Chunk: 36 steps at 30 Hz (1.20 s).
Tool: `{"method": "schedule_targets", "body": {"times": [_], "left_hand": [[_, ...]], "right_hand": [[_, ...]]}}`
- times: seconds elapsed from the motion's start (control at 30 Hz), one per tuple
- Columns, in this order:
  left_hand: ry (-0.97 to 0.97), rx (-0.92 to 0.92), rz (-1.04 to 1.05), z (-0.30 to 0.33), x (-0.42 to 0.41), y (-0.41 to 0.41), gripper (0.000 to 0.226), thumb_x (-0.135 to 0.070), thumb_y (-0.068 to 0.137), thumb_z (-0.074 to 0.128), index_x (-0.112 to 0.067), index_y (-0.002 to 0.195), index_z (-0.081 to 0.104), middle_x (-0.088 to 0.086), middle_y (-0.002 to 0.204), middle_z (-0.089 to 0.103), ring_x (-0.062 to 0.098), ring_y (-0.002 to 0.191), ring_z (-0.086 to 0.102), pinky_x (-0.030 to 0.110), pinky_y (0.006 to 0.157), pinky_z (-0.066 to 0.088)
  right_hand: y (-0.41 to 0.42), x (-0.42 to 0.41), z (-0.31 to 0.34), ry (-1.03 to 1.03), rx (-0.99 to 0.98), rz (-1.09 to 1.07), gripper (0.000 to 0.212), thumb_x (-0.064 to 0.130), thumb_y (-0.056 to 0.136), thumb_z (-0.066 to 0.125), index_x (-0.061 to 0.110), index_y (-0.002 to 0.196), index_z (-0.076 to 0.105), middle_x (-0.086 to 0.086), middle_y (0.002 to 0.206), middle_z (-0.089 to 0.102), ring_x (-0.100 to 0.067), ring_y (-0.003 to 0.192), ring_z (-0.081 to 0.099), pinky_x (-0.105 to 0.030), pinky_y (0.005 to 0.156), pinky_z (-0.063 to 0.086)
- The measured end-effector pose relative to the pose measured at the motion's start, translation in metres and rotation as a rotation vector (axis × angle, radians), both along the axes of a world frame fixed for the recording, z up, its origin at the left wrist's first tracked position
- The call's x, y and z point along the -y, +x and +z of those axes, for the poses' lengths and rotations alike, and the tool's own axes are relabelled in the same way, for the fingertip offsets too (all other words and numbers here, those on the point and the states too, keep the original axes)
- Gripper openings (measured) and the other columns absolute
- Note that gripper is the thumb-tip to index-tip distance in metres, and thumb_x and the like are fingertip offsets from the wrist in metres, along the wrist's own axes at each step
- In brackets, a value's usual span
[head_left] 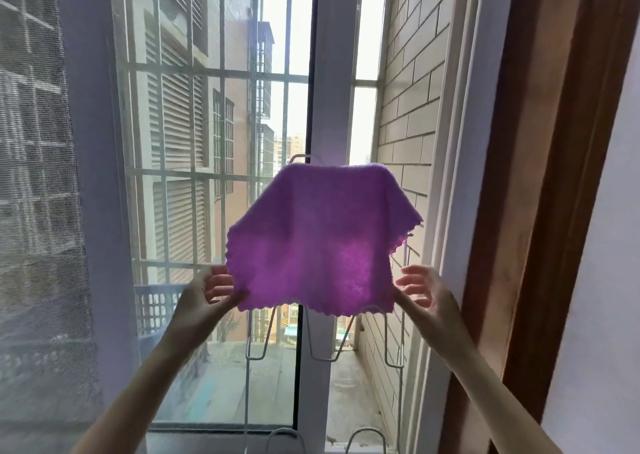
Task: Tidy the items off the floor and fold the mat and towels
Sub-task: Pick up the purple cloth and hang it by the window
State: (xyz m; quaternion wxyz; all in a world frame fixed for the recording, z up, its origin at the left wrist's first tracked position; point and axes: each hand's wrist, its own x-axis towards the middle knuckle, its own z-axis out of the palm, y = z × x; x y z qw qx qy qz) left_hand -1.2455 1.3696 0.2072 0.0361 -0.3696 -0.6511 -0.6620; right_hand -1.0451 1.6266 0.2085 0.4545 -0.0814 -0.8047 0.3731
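The purple towel (322, 245) hangs over the top of a white wire rack (393, 349) in front of the window (214, 142), and the 2 hands are at its lower edge: the left hand (211, 297) pinches the lower left corner between thumb and fingers, and the right hand (420, 292) pinches the lower right corner the same way. I judge that this 1 towel is not yet folded, because it is spread flat and draped on the rack. The floor, the mat and any other towels are not visible here, so I cannot tell how much of the tidying is done.
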Motion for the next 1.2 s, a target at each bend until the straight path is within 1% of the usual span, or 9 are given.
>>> {"method": "schedule_targets", "body": {"times": [0.1,0.23,0.37,0.57,0.7,0.9,1.0,1.07,1.2], "left_hand": [[-0.027,0.000,-0.043,0.005,0.008,0.001,0.096,-0.081,0.026,0.072,-0.026,0.103,0.055,0.001,0.099,0.068,0.001,0.082,0.067,0.010,0.063,0.050],[0.017,0.029,-0.057,0.014,0.006,0.009,0.096,-0.081,0.024,0.072,-0.023,0.099,0.059,-0.007,0.092,0.070,-0.004,0.080,0.066,0.007,0.062,0.048],[0.076,0.116,-0.071,0.020,0.001,0.009,0.099,-0.077,0.019,0.077,-0.016,0.097,0.062,-0.010,0.083,0.073,-0.001,0.078,0.067,0.014,0.070,0.047],[0.100,0.142,-0.072,0.023,-0.003,0.006,0.095,-0.076,0.019,0.077,-0.015,0.090,0.063,-0.006,0.078,0.073,0.001,0.074,0.067,0.017,0.069,0.045],[0.119,0.133,-0.071,0.024,-0.003,0.004,0.095,-0.077,0.018,0.076,-0.015,0.089,0.064,-0.005,0.077,0.072,0.002,0.074,0.067,0.019,0.069,0.044],[0.114,0.100,-0.087,0.042,-0.005,0.001,0.093,-0.076,0.023,0.077,-0.016,0.094,0.065,-0.005,0.080,0.072,0.005,0.075,0.067,0.023,0.073,0.046],[0.171,0.106,-0.078,0.055,-0.009,0.002,0.078,-0.071,0.041,0.076,-0.017,0.096,0.064,-0.003,0.083,0.072,0.010,0.077,0.068,0.024,0.074,0.053],[0.230,0.128,-0.092,0.064,-0.012,0.001,0.063,-0.062,0.049,0.077,-0.018,0.093,0.065,-0.004,0.081,0.072,0.012,0.078,0.068,0.016,0.064,0.053],[0.357,0.235,-0.107,0.081,-0.017,-0.004,0.010,-0.015,0.078,0.066,-0.017,0.088,0.064,-0.007,0.074,0.072,0.013,0.079,0.065,0.017,0.061,0.052]], "right_hand": [[-0.003,-0.005,0.006,-0.108,-0.019,0.058,0.091,0.092,0.050,0.047,0.027,0.113,0.051,0.004,0.105,0.065,-0.006,0.094,0.064,-0.024,0.081,0.052],[-0.014,0.001,0.017,-0.291,0.010,0.247,0.094,0.083,0.037,0.068,0.026,0.110,0.056,0.006,0.100,0.069,-0.004,0.091,0.067,-0.016,0.073,0.053],[-0.022,0.003,0.021,-0.416,-0.015,0.321,0.095,0.070,0.030,0.082,0.017,0.106,0.063,0.000,0.101,0.071,-0.017,0.097,0.067,-0.030,0.084,0.053],[-0.022,0.013,0.027,-0.358,-0.107,0.195,0.088,0.079,0.027,0.075,0.014,0.086,0.067,0.008,0.078,0.073,-0.003,0.074,0.068,-0.013,0.062,0.051],[-0.013,0.017,0.031,-0.291,-0.226,0.033,0.085,0.084,0.033,0.066,0.021,0.089,0.058,0.003,0.080,0.069,-0.010,0.071,0.066,-0.019,0.062,0.050],[-0.006,0.027,0.057,-0.152,-0.340,-0.019,0.046,0.061,0.056,0.063,0.031,0.091,0.061,0.014,0.077,0.065,0.007,0.063,0.056,-0.015,0.060,0.046],[-0.012,0.027,0.069,-0.148,-0.400,-0.059,0.038,0.052,0.063,0.075,0.028,0.091,0.066,0.021,0.069,0.067,0.005,0.062,0.058,-0.013,0.059,0.048],[-0.015,0.023,0.075,-0.177,-0.452,-0.073,0.016,0.032,0.075,0.076,0.028,0.089,0.069,0.020,0.070,0.069,-0.007,0.068,0.063,-0.024,0.065,0.053],[-0.013,0.014,0.087,-0.188,-0.526,-0.068,0.010,0.017,0.083,0.070,0.027,0.084,0.069,0.011,0.072,0.070,-0.011,0.072,0.066,-0.024,0.066,0.054]]}}
